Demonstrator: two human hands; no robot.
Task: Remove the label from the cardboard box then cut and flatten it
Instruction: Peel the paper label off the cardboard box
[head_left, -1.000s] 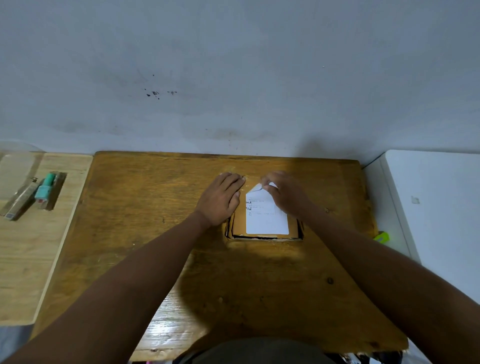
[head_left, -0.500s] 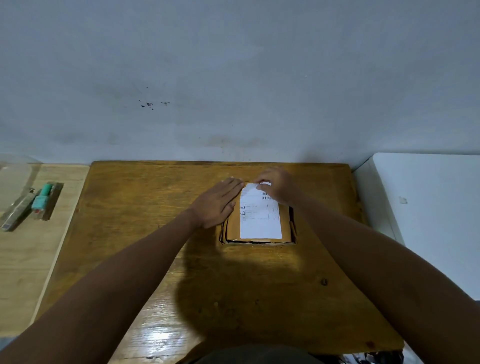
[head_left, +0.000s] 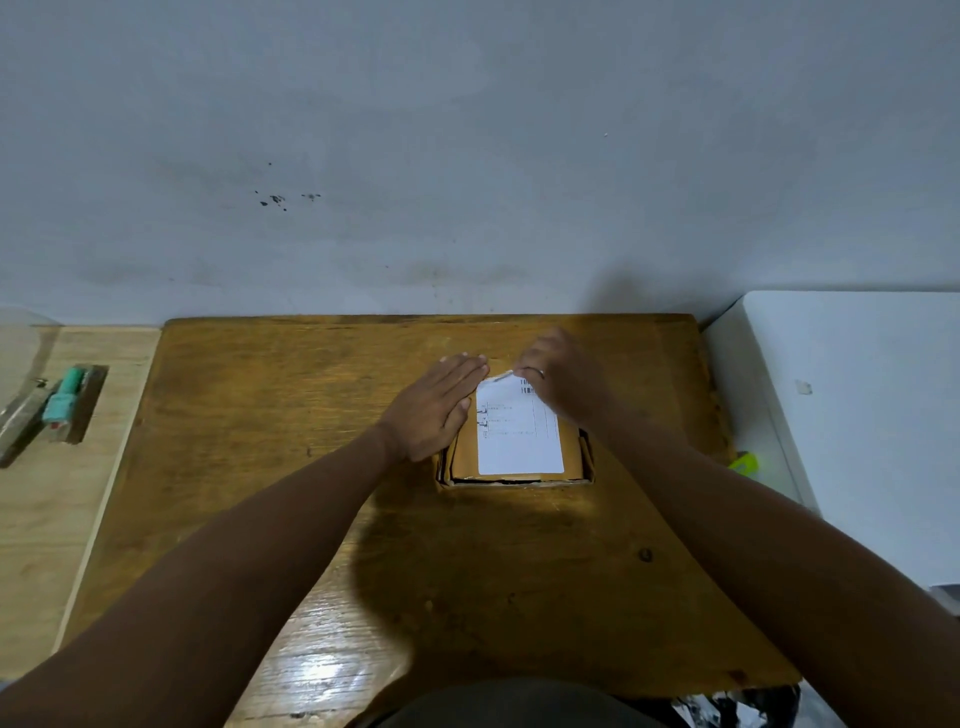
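Wooden table (head_left: 260, 467), label (head_left: 519, 441) corner lifted again, right hand (head_left: 563, 382) pinching

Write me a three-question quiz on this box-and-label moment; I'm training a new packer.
1. True or false: the label is fully off the cardboard box.
2. Which hand pinches the label's far edge? A) left hand B) right hand
3. Fill in: the left hand lies ___ on the box's left side.

Key: 1 false, only the far edge is lifted; 2 B; 3 flat.
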